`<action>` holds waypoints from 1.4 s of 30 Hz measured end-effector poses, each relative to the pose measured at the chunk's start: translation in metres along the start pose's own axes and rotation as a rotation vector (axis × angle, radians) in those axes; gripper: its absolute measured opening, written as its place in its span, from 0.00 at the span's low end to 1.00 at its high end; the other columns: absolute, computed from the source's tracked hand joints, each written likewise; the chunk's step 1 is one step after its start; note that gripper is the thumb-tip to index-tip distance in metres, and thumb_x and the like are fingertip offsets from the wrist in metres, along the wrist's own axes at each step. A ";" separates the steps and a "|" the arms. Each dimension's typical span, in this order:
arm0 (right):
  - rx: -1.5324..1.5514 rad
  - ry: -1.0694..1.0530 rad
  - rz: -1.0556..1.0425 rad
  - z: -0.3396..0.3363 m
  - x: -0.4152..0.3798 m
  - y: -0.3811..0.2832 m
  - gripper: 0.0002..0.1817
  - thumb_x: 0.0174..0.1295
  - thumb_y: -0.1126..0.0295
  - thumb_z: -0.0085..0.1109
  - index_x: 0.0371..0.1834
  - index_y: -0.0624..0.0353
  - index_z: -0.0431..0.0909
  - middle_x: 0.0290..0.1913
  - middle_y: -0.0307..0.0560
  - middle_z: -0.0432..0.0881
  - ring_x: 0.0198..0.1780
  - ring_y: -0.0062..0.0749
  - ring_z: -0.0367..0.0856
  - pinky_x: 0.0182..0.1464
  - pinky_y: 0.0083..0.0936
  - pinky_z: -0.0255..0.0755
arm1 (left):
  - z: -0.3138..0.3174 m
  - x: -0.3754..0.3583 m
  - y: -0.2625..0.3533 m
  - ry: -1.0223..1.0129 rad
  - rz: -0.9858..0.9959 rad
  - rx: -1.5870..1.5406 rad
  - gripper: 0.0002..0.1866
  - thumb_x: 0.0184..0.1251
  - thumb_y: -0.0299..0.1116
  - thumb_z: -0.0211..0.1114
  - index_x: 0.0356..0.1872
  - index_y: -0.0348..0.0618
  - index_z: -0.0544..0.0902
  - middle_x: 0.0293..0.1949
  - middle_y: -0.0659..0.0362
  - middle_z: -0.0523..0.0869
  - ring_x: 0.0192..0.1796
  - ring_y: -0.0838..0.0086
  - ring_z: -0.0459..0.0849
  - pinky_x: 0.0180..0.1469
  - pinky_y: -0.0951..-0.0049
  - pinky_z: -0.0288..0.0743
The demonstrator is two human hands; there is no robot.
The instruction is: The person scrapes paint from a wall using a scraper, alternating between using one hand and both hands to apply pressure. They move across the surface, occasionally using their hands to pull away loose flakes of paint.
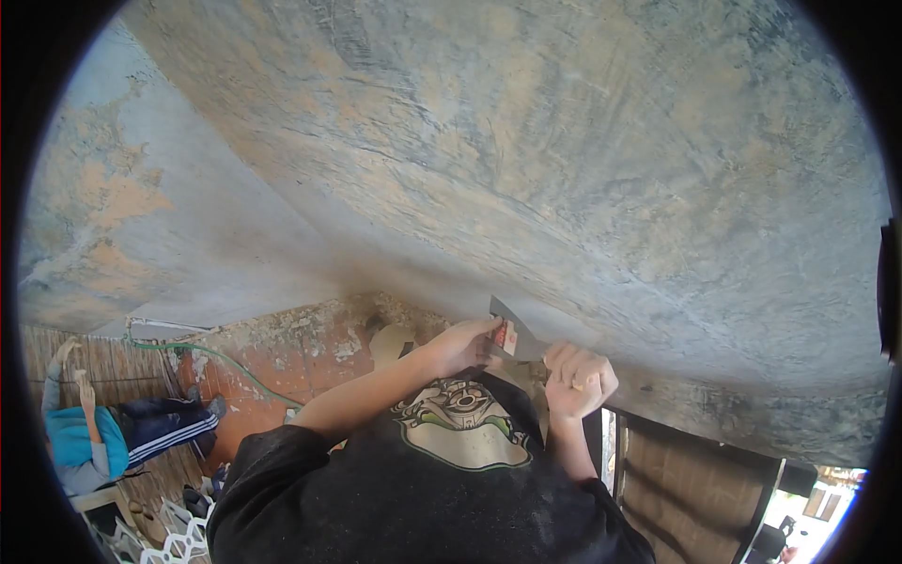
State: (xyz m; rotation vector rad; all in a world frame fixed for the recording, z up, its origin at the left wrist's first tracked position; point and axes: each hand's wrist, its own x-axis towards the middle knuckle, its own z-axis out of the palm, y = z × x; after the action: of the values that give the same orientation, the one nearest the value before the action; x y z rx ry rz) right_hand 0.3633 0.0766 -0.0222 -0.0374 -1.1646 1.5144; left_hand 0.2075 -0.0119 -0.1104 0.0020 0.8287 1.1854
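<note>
A broad, flat metal blade with a red and white label, like a putty knife point(528, 340), is between my two hands in front of my chest. My left hand point(462, 348) is closed on its labelled side, thumb and fingers at the edge. At the blade's lower right end my right hand point(580, 381) is curled into a fist. Its fingers are at the metal, and whatever lies inside the fist is hidden. Just beyond the blade rises a large wall point(583, 169) with patchy grey and tan plaster.
Another person point(89, 432) in a blue vest is at the lower left. A green hose point(225, 357) runs across the reddish, paint-spotted floor point(310, 343). White lattice-like pieces point(183, 540) are at the bottom left. On the right is a brown door-like panel point(691, 484).
</note>
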 end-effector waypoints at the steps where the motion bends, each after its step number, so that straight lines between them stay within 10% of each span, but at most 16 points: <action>1: -0.028 0.039 0.070 -0.002 0.001 0.004 0.21 0.72 0.65 0.54 0.20 0.61 0.64 0.19 0.44 0.69 0.18 0.29 0.64 0.26 0.33 0.62 | -0.003 0.000 -0.002 0.039 0.110 -0.003 0.21 0.75 0.53 0.55 0.50 0.45 0.80 0.44 0.58 0.86 0.47 0.69 0.84 0.49 0.68 0.76; 5: -0.467 -0.114 0.433 -0.015 -0.009 0.016 0.17 0.76 0.65 0.44 0.33 0.66 0.74 0.38 0.55 0.79 0.38 0.41 0.77 0.46 0.36 0.71 | -0.029 -0.010 -0.010 0.380 0.178 -0.077 0.14 0.71 0.48 0.59 0.47 0.51 0.80 0.41 0.62 0.83 0.43 0.73 0.80 0.44 0.70 0.72; 6: -0.725 -0.381 0.403 -0.018 -0.010 0.010 0.15 0.76 0.67 0.42 0.49 0.67 0.77 0.49 0.58 0.79 0.49 0.46 0.78 0.55 0.33 0.70 | -0.024 -0.025 -0.005 0.474 0.192 -0.090 0.12 0.68 0.45 0.60 0.45 0.52 0.79 0.40 0.63 0.83 0.41 0.74 0.78 0.43 0.71 0.70; 11: -0.798 -0.445 0.810 -0.010 -0.062 -0.006 0.20 0.73 0.65 0.47 0.65 0.63 0.71 0.50 0.60 0.79 0.55 0.51 0.79 0.57 0.36 0.71 | -0.062 -0.050 -0.020 0.578 0.288 0.135 0.11 0.71 0.45 0.59 0.39 0.51 0.81 0.32 0.64 0.83 0.34 0.78 0.78 0.36 0.76 0.69; 13: -0.757 -0.643 1.394 -0.005 -0.077 -0.010 0.22 0.71 0.64 0.51 0.64 0.63 0.70 0.49 0.64 0.79 0.56 0.53 0.79 0.56 0.39 0.71 | -0.062 -0.061 -0.018 0.649 0.464 0.616 0.11 0.68 0.38 0.62 0.38 0.40 0.80 0.32 0.61 0.84 0.35 0.72 0.82 0.40 0.71 0.73; 19: -0.976 -0.568 1.029 -0.003 -0.179 0.006 0.22 0.64 0.58 0.57 0.53 0.65 0.76 0.40 0.63 0.84 0.40 0.57 0.84 0.45 0.43 0.75 | -0.053 -0.096 -0.033 0.486 0.519 1.112 0.15 0.70 0.39 0.63 0.41 0.35 0.79 0.38 0.44 0.84 0.44 0.55 0.84 0.47 0.63 0.74; 21: -1.029 -0.540 1.156 0.001 -0.199 0.006 0.20 0.62 0.58 0.58 0.45 0.66 0.78 0.40 0.67 0.84 0.46 0.62 0.83 0.47 0.45 0.75 | -0.060 -0.110 -0.045 0.338 0.657 1.237 0.13 0.71 0.38 0.63 0.40 0.36 0.79 0.30 0.53 0.83 0.35 0.72 0.79 0.41 0.68 0.72; 25: -1.229 -0.552 1.125 -0.006 -0.264 0.013 0.20 0.59 0.56 0.59 0.41 0.65 0.80 0.41 0.71 0.82 0.47 0.68 0.81 0.48 0.51 0.74 | -0.104 -0.135 -0.095 0.349 0.664 1.220 0.17 0.67 0.40 0.65 0.51 0.40 0.77 0.54 0.44 0.79 0.59 0.50 0.77 0.60 0.59 0.71; 28: -1.342 -0.472 1.221 -0.012 -0.309 0.010 0.23 0.57 0.52 0.60 0.34 0.66 0.83 0.38 0.70 0.83 0.46 0.68 0.81 0.50 0.51 0.74 | -0.157 -0.162 -0.125 0.671 0.264 1.566 0.24 0.64 0.49 0.66 0.55 0.45 0.76 0.57 0.48 0.77 0.63 0.48 0.73 0.65 0.53 0.67; 31: -1.205 -0.292 1.743 -0.019 -0.349 -0.002 0.42 0.56 0.35 0.58 0.42 0.75 0.83 0.42 0.74 0.84 0.52 0.63 0.83 0.56 0.50 0.75 | -0.238 -0.174 -0.166 0.516 -0.039 1.511 0.22 0.62 0.50 0.64 0.47 0.43 0.82 0.47 0.47 0.85 0.54 0.51 0.82 0.59 0.55 0.74; 34: -1.402 -0.309 1.637 -0.026 -0.391 -0.010 0.47 0.55 0.31 0.59 0.46 0.77 0.82 0.48 0.76 0.81 0.56 0.62 0.81 0.56 0.46 0.75 | -0.258 -0.203 -0.185 0.410 -0.238 1.310 0.25 0.61 0.52 0.64 0.46 0.39 0.86 0.45 0.44 0.88 0.50 0.55 0.86 0.54 0.61 0.77; 37: -1.151 -0.188 1.784 -0.024 -0.381 -0.022 0.31 0.59 0.46 0.64 0.32 0.73 0.85 0.29 0.57 0.86 0.29 0.43 0.87 0.31 0.35 0.78 | -0.268 -0.207 -0.206 0.355 -0.088 1.545 0.26 0.64 0.53 0.62 0.48 0.39 0.85 0.47 0.47 0.88 0.51 0.58 0.87 0.55 0.62 0.77; 42: -0.861 -0.237 1.704 -0.046 -0.384 -0.054 0.23 0.63 0.55 0.58 0.16 0.61 0.77 0.16 0.42 0.75 0.17 0.28 0.73 0.20 0.29 0.65 | -0.270 -0.175 -0.238 0.322 -0.340 1.488 0.18 0.71 0.42 0.53 0.50 0.44 0.86 0.50 0.55 0.88 0.53 0.64 0.86 0.54 0.62 0.76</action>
State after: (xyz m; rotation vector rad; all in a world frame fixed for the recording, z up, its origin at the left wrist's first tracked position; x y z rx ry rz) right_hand 0.5578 -0.1963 -0.2225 -1.8651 -2.0525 2.1940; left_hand 0.2254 -0.3630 -0.3018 0.8642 1.7490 0.0388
